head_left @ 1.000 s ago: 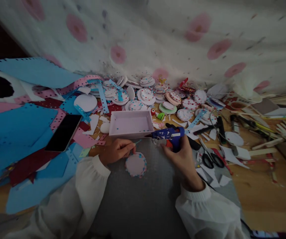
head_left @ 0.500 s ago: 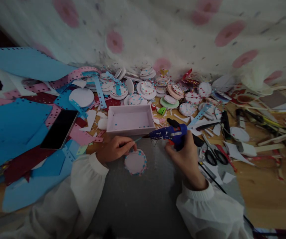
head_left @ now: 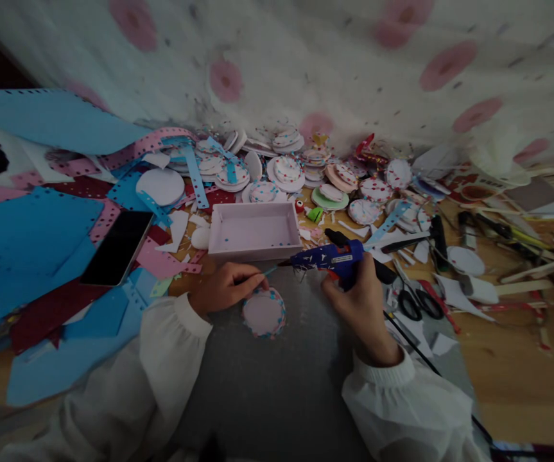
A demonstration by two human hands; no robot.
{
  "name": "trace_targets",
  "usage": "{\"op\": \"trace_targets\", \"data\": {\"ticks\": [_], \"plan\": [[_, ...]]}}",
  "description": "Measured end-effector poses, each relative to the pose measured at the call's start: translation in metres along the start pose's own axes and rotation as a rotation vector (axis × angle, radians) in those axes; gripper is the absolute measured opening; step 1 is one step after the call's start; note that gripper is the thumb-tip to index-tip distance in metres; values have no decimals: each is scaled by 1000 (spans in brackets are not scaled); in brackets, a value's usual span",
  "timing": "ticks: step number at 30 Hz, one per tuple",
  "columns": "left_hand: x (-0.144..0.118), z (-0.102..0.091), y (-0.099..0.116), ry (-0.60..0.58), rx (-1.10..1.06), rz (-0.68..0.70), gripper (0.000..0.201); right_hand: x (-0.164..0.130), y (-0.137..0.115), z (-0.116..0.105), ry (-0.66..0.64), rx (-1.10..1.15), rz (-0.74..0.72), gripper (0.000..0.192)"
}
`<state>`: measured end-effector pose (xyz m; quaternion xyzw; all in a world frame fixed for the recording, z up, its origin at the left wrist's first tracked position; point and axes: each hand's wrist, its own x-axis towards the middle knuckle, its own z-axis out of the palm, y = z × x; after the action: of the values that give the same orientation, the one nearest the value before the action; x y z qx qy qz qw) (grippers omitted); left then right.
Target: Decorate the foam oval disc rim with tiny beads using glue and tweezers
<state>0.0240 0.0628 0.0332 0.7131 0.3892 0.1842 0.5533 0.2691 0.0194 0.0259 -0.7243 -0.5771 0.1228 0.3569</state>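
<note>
While curled, fingers (head_left: 330,292) round glue gun (head_left: 327,258)

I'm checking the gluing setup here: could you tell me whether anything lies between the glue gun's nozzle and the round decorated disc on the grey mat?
Nothing visible does. The glue gun in the right hand points left, its nozzle just above the round disc. The left hand holds a thin stick at the disc's upper edge, beside the path rather than across it.

Blue glue gun (head_left: 328,258), pink disc (head_left: 264,312) with dotted rim.
</note>
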Motion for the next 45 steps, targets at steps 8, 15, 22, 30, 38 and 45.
{"op": "trace_targets", "data": {"ticks": [8,15,22,30,38,45], "plan": [[0,1,4,28,13,-9,33,0,0,-1,25,-41,-8,29],[0,1,3,29,14,-7,33,-1,2,0,38,-83,-20,29],[0,1,2,24,16,-6,33,0,2,-1,41,-97,-35,29],[0,0,6,21,30,-13,34,-1,4,0,42,-119,-51,28],[-2,0,5,12,47,-16,33,4,4,-8,18,-147,27,33],[-5,-2,7,23,-15,-5,36,12,33,-3,-174,-184,-74,28]]}}
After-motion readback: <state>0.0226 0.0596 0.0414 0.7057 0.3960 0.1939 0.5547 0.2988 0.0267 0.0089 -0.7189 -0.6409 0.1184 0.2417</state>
